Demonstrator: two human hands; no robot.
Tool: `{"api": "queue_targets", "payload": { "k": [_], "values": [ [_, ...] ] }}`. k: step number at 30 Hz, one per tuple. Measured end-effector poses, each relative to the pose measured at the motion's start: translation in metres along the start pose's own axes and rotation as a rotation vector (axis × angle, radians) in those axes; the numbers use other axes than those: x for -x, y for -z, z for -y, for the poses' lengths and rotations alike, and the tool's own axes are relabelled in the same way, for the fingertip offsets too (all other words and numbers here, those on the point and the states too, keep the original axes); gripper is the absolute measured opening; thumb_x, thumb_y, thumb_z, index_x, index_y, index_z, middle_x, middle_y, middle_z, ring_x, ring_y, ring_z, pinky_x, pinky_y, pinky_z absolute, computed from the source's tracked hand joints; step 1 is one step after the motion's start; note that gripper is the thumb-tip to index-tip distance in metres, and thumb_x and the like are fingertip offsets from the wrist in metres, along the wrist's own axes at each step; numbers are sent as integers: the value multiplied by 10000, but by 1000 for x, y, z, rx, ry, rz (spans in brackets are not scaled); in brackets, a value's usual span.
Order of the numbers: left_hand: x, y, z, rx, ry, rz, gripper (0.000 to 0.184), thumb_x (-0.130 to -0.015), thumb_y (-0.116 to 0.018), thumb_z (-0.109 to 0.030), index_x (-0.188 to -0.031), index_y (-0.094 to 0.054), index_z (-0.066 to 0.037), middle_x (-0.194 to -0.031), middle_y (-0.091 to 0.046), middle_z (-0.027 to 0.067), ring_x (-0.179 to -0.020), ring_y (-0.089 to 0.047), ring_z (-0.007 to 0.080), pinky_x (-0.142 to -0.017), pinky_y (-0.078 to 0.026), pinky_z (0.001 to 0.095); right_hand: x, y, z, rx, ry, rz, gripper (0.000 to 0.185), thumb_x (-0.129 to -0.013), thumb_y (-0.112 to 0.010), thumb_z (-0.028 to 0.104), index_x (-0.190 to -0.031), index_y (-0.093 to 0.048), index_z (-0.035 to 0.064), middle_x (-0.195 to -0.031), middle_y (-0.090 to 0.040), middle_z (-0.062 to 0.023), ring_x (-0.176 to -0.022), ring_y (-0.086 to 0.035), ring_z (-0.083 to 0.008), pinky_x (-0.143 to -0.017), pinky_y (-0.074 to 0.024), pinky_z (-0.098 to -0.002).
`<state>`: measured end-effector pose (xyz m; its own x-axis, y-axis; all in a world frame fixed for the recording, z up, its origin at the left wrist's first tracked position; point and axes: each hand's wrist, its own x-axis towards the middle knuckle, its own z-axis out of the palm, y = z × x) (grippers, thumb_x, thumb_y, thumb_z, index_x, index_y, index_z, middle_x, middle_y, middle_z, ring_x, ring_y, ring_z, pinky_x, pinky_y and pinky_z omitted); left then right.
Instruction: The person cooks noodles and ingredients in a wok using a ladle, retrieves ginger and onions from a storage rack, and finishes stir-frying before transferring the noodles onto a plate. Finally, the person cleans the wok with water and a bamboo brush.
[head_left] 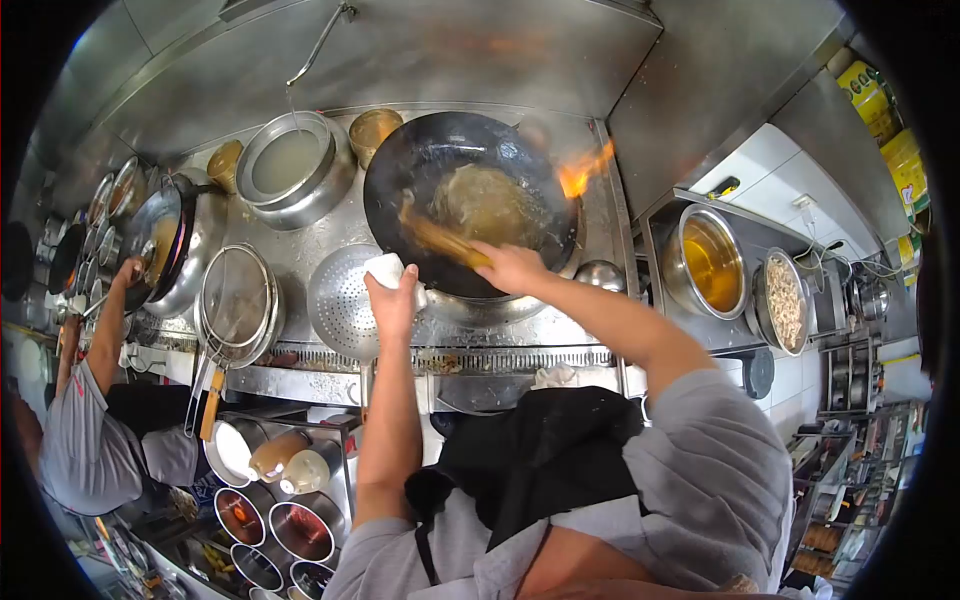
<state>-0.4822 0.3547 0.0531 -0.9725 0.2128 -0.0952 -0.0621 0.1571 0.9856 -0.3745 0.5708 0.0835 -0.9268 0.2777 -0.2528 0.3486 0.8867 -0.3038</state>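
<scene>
A large black wok (400, 150) sits on the stove with murky liquid (490, 205) in its bottom. My right hand (512, 268) is closed around a bamboo wok brush (435, 238), whose far end lies inside the wok on its left side. At the wok's left rim, my left hand (395, 302) grips a folded white cloth (384, 268); whether the cloth presses on the rim or a handle is hidden. Just left of that hand, partly behind it, rests a perforated strainer ladle (338, 300).
Flame (575, 178) rises by the wok's right rim. A metal pot of cloudy water (290, 160) stands back left, with mesh strainers (237, 300) in front. Right are a pot of yellow oil (712, 262) and a bowl of pale pieces (783, 305). Another person (90, 440) works at far left.
</scene>
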Motion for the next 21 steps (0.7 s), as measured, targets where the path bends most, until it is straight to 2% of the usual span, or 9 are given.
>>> {"api": "queue_targets", "payload": {
  "k": [2,3,6,8,10,13,15,19,21],
  "values": [
    [8,-6,-9,81,-12,-54,587,-784,-799,-204,-1203,-448,10,-1083,-596,152,-937,-598,239,-818,-498,373,34,28,-28,95,82,150,552,-934,-529,472,-1460,-416,347,-1042,-686,-177,-1005,-662,-367,-846,-526,-484],
    [11,-9,-19,-91,-15,-108,651,-770,-776,-222,-1243,-404,27,-1077,-642,264,-991,-645,379,-903,-486,424,47,51,-45,156,98,248,546,-935,-524,477,-1461,-411,377,-1038,-688,-168,-1003,-663,-364,-849,-527,-478],
    [2,-7,-16,-250,57,-112,631,-738,-733,-190,-1231,-405,28,-1054,-651,303,-1003,-651,433,-909,-487,456,39,90,-111,470,82,347,549,-959,-499,438,-1491,-377,382,-1040,-691,-167,-984,-671,-343,-835,-534,-489],
    [1,0,-24,-343,69,-6,617,-716,-690,-174,-1223,-408,36,-1022,-656,318,-990,-649,462,-905,-490,468,-10,121,-103,546,-23,253,459,-973,-472,369,-1430,-478,322,-1027,-700,-154,-962,-675,-352,-831,-545,-487],
    [-2,3,-25,-357,79,5,617,-716,-692,-179,-1220,-413,40,-1026,-656,315,-993,-647,464,-909,-489,465,-103,75,-123,350,35,-168,518,-934,-536,400,-1437,-463,300,-1017,-707,-154,-897,-684,-366,-758,-556,-490],
    [0,7,-28,-338,108,37,615,-714,-695,-184,-1217,-428,49,-1056,-651,313,-1015,-639,465,-926,-484,461,-118,12,-34,-42,-278,-176,534,-948,-530,433,-1455,-442,288,-1031,-709,-169,-942,-686,-360,-801,-548,-492],
    [-5,9,-29,-360,73,35,625,-718,-696,-186,-1230,-426,48,-1093,-640,320,-1037,-633,460,-942,-476,461,-95,-25,3,-148,-236,-268,538,-954,-531,421,-1469,-429,300,-1037,-699,-213,-957,-674,-394,-851,-531,-509],
    [3,4,-19,-327,79,17,625,-731,-691,-192,-1233,-422,63,-1109,-631,331,-1059,-627,461,-955,-471,459,-8,13,17,-316,-91,1,519,-967,-501,394,-1471,-430,294,-1015,-702,-218,-967,-673,-397,-898,-525,-494],
    [7,1,-19,-323,78,39,631,-735,-689,-195,-1239,-418,70,-1113,-631,330,-1067,-625,463,-961,-470,459,35,40,-13,-28,88,220,531,-966,-496,398,-1479,-423,280,-1016,-705,-214,-949,-688,-377,-909,-533,-475]
  ]
}}
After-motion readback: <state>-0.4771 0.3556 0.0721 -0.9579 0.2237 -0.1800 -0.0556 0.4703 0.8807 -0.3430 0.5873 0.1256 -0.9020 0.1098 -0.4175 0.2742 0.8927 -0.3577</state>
